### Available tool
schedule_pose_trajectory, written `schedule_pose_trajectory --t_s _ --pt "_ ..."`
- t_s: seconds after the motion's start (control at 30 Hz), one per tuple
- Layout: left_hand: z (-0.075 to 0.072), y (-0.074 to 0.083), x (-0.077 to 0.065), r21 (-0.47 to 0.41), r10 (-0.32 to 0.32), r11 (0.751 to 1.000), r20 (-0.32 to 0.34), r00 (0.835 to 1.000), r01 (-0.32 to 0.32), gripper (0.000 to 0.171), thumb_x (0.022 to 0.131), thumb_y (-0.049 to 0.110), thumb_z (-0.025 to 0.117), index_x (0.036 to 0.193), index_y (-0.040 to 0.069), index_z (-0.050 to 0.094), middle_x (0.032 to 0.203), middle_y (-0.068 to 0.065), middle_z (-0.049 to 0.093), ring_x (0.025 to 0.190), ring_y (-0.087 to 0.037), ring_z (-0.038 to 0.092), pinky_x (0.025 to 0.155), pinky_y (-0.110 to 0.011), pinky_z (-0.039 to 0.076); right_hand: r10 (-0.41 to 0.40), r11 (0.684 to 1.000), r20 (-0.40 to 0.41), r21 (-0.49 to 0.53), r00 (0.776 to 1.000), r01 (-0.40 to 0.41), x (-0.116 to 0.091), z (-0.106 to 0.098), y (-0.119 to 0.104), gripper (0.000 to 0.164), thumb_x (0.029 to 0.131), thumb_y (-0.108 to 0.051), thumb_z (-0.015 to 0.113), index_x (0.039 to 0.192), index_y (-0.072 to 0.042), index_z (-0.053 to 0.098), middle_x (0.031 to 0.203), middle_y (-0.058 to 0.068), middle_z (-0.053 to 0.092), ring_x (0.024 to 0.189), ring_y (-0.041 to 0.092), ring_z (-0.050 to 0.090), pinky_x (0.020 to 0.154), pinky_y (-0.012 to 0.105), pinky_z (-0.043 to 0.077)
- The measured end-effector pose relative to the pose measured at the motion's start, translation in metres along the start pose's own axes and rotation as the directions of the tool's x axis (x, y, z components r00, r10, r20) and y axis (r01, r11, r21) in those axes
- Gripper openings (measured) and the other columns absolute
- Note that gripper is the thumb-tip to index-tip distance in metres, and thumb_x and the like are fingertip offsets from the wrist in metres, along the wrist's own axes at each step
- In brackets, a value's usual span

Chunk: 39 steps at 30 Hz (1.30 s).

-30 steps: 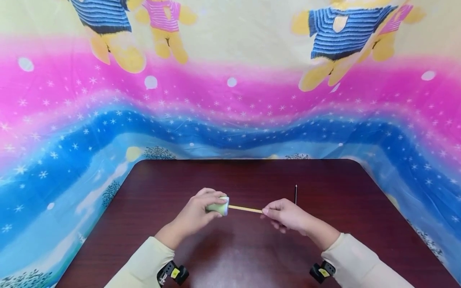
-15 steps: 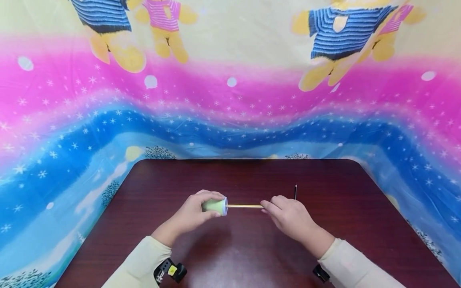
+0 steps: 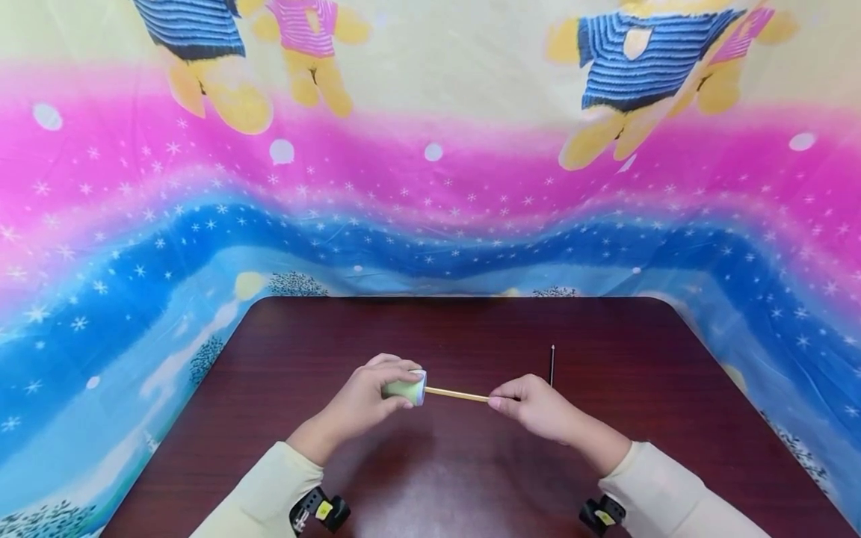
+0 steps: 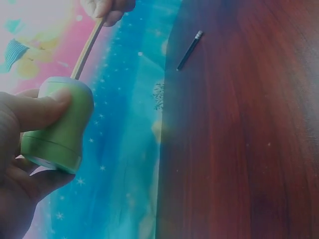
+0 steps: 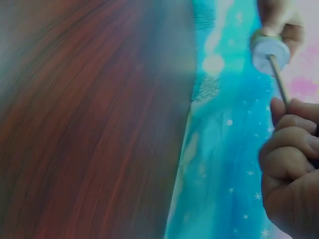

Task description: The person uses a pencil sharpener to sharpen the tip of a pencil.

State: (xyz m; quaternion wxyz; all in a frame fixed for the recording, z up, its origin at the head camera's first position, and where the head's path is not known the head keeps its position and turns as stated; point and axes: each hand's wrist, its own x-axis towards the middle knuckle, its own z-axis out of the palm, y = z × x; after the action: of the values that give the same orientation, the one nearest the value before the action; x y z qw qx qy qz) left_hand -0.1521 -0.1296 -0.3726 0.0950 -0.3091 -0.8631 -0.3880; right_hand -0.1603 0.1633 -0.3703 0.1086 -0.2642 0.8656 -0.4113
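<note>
In the head view, the left hand (image 3: 359,396) is wrapped round a green pencil sharpener (image 3: 402,390), thumb on the near side and fingers over the far side; that grip seems to steady the body while leaving its pale end face uncovered toward the right hand (image 3: 541,407). The right hand pinches a yellow pencil (image 3: 457,394) by the end nearest it, so the bare shaft spans the gap between the hands, its other end hidden inside the sharpener. The pencil slopes slightly down toward the right hand, and both forearms angle inward from the person's cream sleeves (image 3: 262,486). Just beyond the right hand a dark pencil (image 3: 552,365) lies on the reddish-brown table (image 3: 430,329), partly hidden by that hand. In the left wrist view, the left thumb presses along the sharpener's waisted side and a finger lies under its base, an arrangement that probably keeps it from twisting; the dark pencil shows well apart from this hand, its end pale. In the right wrist view, the right thumb and index finger close on the pencil, the remaining fingers folded beneath them, and the shaft enters the pale face ahead of this hand.
</note>
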Motion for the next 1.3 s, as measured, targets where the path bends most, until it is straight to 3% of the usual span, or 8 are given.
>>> schedule_pose_trajectory --t_s 0.2,0.37,0.53,0.63,0.8,0.93,1.1,1.3 --pt "0.001 0.000 -0.001 0.020 0.042 0.999 -0.025 0.999 -0.042 0.039 0.074 0.002 0.080 0.112 0.003 0.072 0.119 -0.008 0.067 0.110 -0.026 0.058 0.083 -0.030 0.055 0.174 0.904 0.158 0.365 0.972 -0.221 0.002 -0.006 -0.001 0.022 0.096 -0.011 0.056 0.091 0.009 0.066 0.053 -0.007 0.031 0.044 0.007 0.023 0.042 0.020 0.019" --pt "0.002 -0.001 0.000 0.011 0.001 1.000 -0.036 0.999 -0.001 0.040 0.073 0.002 0.081 0.112 0.004 0.072 0.119 -0.006 0.067 0.112 -0.024 0.057 0.083 -0.030 0.055 0.077 0.997 0.020 0.017 0.997 -0.078 0.002 -0.001 0.002 0.024 0.098 -0.023 0.057 0.102 -0.004 0.071 0.069 -0.003 0.058 0.059 0.008 0.050 0.055 0.027 0.044" --pt "0.000 -0.003 -0.001 -0.020 -0.055 0.998 -0.042 0.998 0.054 0.039 0.074 0.002 0.080 0.112 0.006 0.071 0.117 -0.006 0.066 0.110 -0.025 0.058 0.084 -0.032 0.055 -0.141 0.919 -0.149 -0.388 0.979 0.073 -0.001 0.007 0.003 0.031 0.092 -0.031 0.065 0.117 -0.012 0.068 0.105 -0.001 0.069 0.090 0.013 0.065 0.075 0.035 0.053" --pt "-0.001 -0.004 -0.001 -0.038 -0.080 0.996 -0.039 0.996 0.078 0.039 0.075 0.003 0.080 0.113 0.007 0.071 0.117 -0.007 0.066 0.109 -0.025 0.059 0.085 -0.034 0.054 -0.394 0.755 -0.199 -0.626 0.897 0.193 -0.001 0.009 0.010 0.036 0.090 -0.033 0.068 0.120 -0.013 0.066 0.095 -0.003 0.067 0.075 0.011 0.063 0.060 0.030 0.051" --pt "-0.004 -0.005 -0.001 -0.045 -0.092 0.995 -0.003 0.996 0.091 0.038 0.078 0.004 0.078 0.115 0.009 0.069 0.118 -0.006 0.066 0.106 -0.023 0.058 0.084 -0.033 0.052 -0.746 0.425 -0.137 -0.851 0.651 0.308 0.006 0.010 0.021 0.035 0.104 -0.034 0.043 0.108 -0.012 0.069 0.076 -0.001 0.056 0.057 0.014 0.051 0.043 0.026 0.042" --pt "-0.005 -0.004 -0.001 -0.065 -0.109 0.992 0.028 0.994 0.110 0.037 0.080 0.004 0.076 0.116 0.009 0.068 0.118 -0.006 0.066 0.102 -0.022 0.058 0.080 -0.030 0.051 -0.834 0.307 -0.083 -0.891 0.546 0.333 0.011 0.011 0.024 0.035 0.106 -0.026 0.037 0.098 -0.010 0.067 0.070 0.000 0.048 0.054 0.016 0.042 0.039 0.023 0.033" --pt "-0.006 -0.003 -0.001 -0.090 -0.111 0.989 0.044 0.993 0.114 0.035 0.080 0.003 0.076 0.114 0.007 0.068 0.117 -0.009 0.067 0.100 -0.023 0.058 0.079 -0.029 0.051 -0.863 0.314 -0.110 -0.881 0.493 0.353 0.012 0.014 0.022 0.030 0.104 -0.023 0.041 0.089 -0.009 0.063 0.066 -0.001 0.046 0.051 0.016 0.045 0.038 0.024 0.035" --pt "-0.006 0.001 0.000 -0.099 -0.094 0.990 0.024 0.995 0.096 0.036 0.078 0.000 0.076 0.113 0.004 0.069 0.116 -0.010 0.067 0.102 -0.025 0.060 0.083 -0.029 0.052 -0.803 0.453 -0.187 -0.809 0.566 0.375 0.007 0.017 0.015 0.039 0.105 -0.029 0.034 0.085 -0.010 0.063 0.064 -0.005 0.054 0.049 0.011 0.050 0.040 0.025 0.040"
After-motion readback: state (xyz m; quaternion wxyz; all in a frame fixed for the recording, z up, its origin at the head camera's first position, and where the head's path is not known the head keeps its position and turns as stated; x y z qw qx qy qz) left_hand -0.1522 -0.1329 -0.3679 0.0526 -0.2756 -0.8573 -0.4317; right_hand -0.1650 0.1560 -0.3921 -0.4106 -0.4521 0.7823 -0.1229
